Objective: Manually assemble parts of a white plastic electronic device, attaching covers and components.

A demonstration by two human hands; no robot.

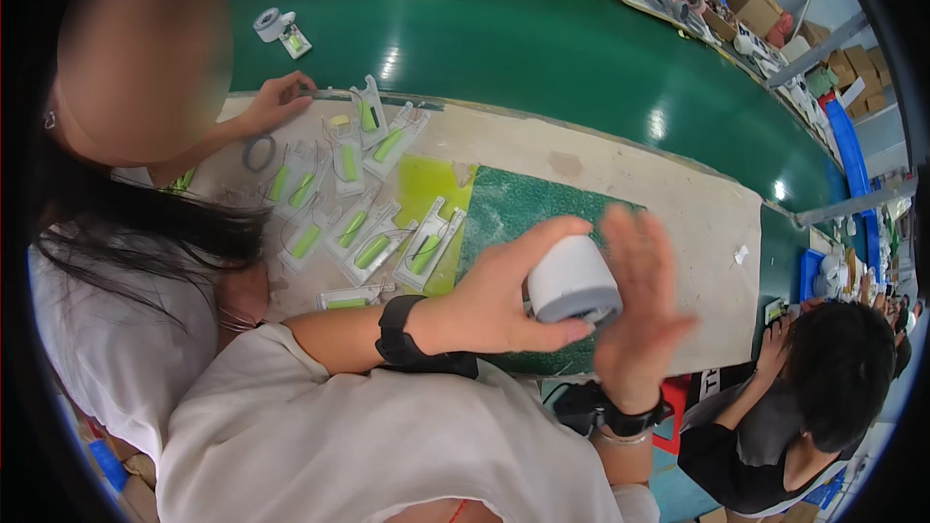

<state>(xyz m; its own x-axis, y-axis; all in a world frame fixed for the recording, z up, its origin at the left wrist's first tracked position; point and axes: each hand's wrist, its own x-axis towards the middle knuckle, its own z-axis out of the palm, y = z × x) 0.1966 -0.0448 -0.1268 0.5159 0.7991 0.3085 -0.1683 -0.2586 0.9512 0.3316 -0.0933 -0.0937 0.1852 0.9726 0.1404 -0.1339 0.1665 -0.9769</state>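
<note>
My left hand (489, 295) is closed round a white cylindrical housing (570, 266) with a grey rim, holding it tilted above the table. Its grey end faces down toward me, and small parts inside that end are too unclear to name. Close by the housing's right side is my right hand (635, 310), fingers stretched out and slightly blurred; I cannot tell whether it touches the housing. Below both hands lies a green textured mat (518, 203). Left of it, several clear-white plastic frames (426, 244) carry bright green cylindrical cells and thin wires.
A yellow-green sheet (421, 184) adjoins the mat. At left, a co-worker's hand (276, 102) rests by the table edge near a grey ring (259, 152). Beyond runs a green conveyor belt (542, 58) bearing a white-grey assembly (271, 24). Another person (838, 368) works at right.
</note>
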